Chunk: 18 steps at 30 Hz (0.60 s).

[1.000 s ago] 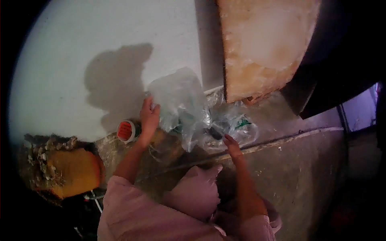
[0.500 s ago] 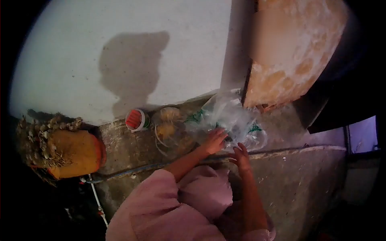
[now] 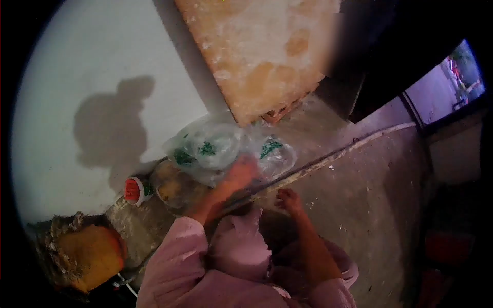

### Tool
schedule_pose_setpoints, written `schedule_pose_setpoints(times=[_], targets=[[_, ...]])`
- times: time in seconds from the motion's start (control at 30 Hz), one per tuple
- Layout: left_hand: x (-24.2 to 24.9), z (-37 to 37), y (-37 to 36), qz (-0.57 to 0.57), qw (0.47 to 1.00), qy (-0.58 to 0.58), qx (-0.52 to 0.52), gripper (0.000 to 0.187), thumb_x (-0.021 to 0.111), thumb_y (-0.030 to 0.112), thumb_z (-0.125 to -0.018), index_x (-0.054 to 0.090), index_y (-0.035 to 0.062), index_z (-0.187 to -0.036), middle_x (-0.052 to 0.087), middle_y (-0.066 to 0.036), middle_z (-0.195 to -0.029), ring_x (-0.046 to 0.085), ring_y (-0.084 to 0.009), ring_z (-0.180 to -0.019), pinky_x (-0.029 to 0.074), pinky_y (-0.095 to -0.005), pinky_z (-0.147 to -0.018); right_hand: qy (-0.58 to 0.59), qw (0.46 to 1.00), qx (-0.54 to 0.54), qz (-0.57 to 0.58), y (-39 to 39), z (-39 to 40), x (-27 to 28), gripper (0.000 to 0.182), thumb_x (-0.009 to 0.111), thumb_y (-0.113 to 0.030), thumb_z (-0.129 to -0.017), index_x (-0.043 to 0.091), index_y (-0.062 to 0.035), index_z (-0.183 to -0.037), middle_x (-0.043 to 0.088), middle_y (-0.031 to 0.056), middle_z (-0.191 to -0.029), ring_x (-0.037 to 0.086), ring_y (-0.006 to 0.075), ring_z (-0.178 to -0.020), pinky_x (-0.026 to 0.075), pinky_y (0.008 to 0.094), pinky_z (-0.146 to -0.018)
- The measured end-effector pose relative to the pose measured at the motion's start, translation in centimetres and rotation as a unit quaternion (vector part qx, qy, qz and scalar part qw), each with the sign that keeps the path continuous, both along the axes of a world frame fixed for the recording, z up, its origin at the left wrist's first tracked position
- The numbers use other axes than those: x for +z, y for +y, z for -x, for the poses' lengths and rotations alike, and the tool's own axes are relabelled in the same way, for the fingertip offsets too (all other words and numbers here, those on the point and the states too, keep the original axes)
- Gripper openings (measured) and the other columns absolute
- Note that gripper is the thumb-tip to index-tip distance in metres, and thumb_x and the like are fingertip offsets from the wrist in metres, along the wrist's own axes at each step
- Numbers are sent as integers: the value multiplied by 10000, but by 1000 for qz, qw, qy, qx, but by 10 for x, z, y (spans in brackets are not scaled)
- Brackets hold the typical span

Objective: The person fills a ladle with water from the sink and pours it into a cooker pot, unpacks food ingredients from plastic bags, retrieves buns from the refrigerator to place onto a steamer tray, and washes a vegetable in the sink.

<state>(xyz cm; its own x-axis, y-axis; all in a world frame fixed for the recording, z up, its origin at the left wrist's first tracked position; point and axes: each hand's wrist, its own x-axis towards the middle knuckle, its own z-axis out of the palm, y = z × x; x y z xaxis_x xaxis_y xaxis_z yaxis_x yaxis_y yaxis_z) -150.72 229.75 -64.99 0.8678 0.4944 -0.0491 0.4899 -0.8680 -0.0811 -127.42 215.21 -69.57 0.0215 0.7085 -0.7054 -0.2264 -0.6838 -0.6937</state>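
Note:
Clear plastic bags with green print (image 3: pixel 208 149) lie crumpled at the foot of the wall. My left hand (image 3: pixel 244 169) reaches onto their near edge, smeared by motion, so its fingers cannot be made out. Closer to me, my right hand (image 3: pixel 288 200) hovers over the floor, apart from the bags, with its fingers curled in. Whether anything small is inside those fingers is hidden. Left of the bags sits a see-through bag with yellowish contents (image 3: pixel 169 187).
A white tub with red contents (image 3: pixel 134 191) stands by the wall. An orange container (image 3: pixel 92 254) is at lower left. A stained board (image 3: pixel 267 61) leans above the bags. A hose-like strip (image 3: pixel 328 167) crosses the concrete floor (image 3: pixel 349 226).
The view has turned, shifting the wall and bags leftward. My right hand has drawn back from the bags and its fingers have curled. My left hand is still at the bags, now blurred.

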Motion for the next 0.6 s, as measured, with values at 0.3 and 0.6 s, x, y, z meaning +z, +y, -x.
schedule_pose_setpoints(times=[0.3, 0.6], targets=[[-43, 82, 34, -65, 974, 94, 194, 433, 637, 248, -752, 577, 101, -1155, 559, -143, -1191, 495, -298, -1148, 348, -483, -952, 29, 998, -53, 14, -23, -58, 9, 329, 569, -200, -869, 538, -105, -1183, 628, 94, -991, 659, 256, -751, 514, 354, -607], [225, -44, -98, 246, 950, -160, 109, 381, 482, 417, -929, 638, 109, -1091, 648, -103, -928, 623, -218, -721, 528, -394, -659, -3, 989, -122, -87, -4, -92, 114, 184, 525, -222, -902, 567, -66, -990, 639, 50, -886, 630, 155, -735, 501, 295, -573]])
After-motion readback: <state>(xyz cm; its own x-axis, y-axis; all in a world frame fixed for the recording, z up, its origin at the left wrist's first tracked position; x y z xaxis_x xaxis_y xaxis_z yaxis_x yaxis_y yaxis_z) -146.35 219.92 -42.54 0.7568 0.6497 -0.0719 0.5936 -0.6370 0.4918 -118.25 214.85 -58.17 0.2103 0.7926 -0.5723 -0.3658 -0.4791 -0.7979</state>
